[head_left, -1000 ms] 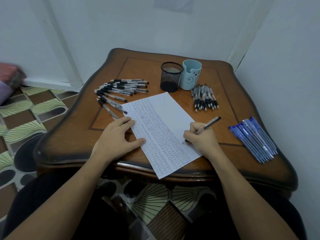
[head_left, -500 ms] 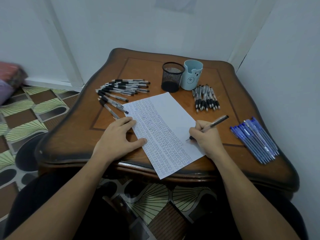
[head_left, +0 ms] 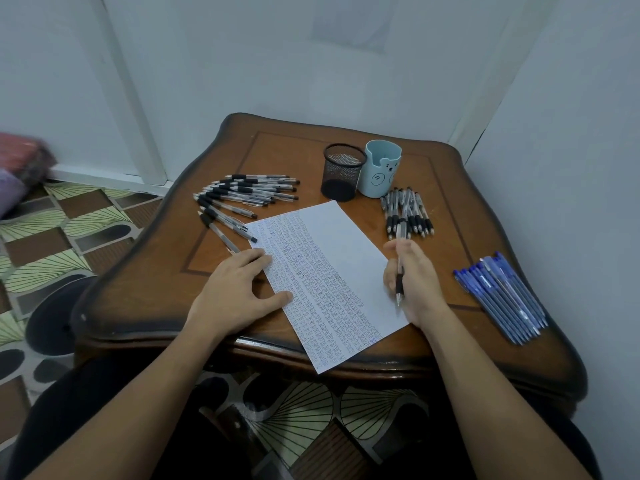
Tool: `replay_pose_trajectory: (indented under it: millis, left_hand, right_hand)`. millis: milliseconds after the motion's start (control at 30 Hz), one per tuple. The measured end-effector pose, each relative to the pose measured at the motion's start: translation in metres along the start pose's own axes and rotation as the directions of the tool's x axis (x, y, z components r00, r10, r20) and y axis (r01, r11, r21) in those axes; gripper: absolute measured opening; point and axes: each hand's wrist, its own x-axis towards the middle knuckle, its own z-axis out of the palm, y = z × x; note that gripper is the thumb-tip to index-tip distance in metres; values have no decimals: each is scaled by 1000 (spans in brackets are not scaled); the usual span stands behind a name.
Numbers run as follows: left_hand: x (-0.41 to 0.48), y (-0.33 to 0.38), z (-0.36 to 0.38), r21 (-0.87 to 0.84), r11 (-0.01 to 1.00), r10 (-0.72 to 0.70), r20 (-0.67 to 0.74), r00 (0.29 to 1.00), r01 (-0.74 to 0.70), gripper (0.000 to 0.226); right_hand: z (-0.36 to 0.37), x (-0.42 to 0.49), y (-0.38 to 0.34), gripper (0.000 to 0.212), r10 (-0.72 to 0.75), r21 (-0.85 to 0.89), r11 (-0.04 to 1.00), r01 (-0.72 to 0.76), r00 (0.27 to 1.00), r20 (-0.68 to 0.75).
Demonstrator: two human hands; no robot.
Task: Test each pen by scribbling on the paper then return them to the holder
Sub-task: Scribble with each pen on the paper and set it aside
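Observation:
A white sheet of paper [head_left: 341, 237], mostly covered in rows of small scribbles, lies slanted on the wooden table [head_left: 277, 154]. My left hand [head_left: 235, 292] rests flat on its left edge, fingers spread. My right hand [head_left: 417, 278] is at the paper's right edge, holding a black-grip pen [head_left: 400, 271] nearly upright with its tip pointing toward me, just above the sheet. A black mesh holder [head_left: 341, 173] and a light blue bear holder [head_left: 381, 173] stand at the back; the mesh one looks empty.
A fan of black-grip pens [head_left: 242, 197] lies left of the paper. A smaller bunch of pens [head_left: 408, 211] lies beside the blue holder. Several blue pens [head_left: 502, 296] lie at the table's right edge. White walls close in behind and on the right.
My right hand has lifted off the writing spot and turned the pen from a slanted writing pose to point away from the paper. My left hand has stayed put.

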Motion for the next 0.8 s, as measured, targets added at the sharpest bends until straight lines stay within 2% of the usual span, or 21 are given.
replay_pose_trajectory:
  millis: [133,267,367,433,500,567,633,700,733,800]
  left_hand:
    - [1,-1,0,11,1000,-8,22,1000,8,105]
    - [1,-2,0,9,1000,-19,33,999,18,108]
    - [1,-2,1,12,1000,-15,33,999,15,110]
    - [1,-2,0,15,1000,-16,33,999,15,111]
    - [1,-2,0,8,1000,-18,31,999,17,118]
    - [2,-2,0,0,1000,-17,27,1000,17,118]
    - [1,-1,0,-5,1000,-19,17,1000,19,110]
    - [1,1,-1,-2,1000,-21,13,1000,21,107]
    - [1,1,-1,-3,1000,-20,13,1000,20,107]
    - [0,2,-2,-10,1000,-18,14,1000,19,106]
  right_hand:
    - [0,2,-4,14,14,88,996,-17,999,35]
    - [2,2,-8,21,49,13,999,-50,997,65]
    - [2,1,-11,27,108,33,993,-109,993,46]
    - [-1,0,-11,29,158,127,980,-156,987,-6]
    - [-6,-1,-10,34,173,304,941,-151,984,-47]
    - [-10,-2,-8,50,130,378,919,-111,991,-26]
    - [-11,-2,-4,63,70,297,952,-77,997,31]
    - [-11,-4,2,68,23,106,994,-32,996,89]
    - [-10,-5,5,63,-11,29,1000,7,992,127]
    - [-9,-7,6,38,-53,-16,998,57,975,214]
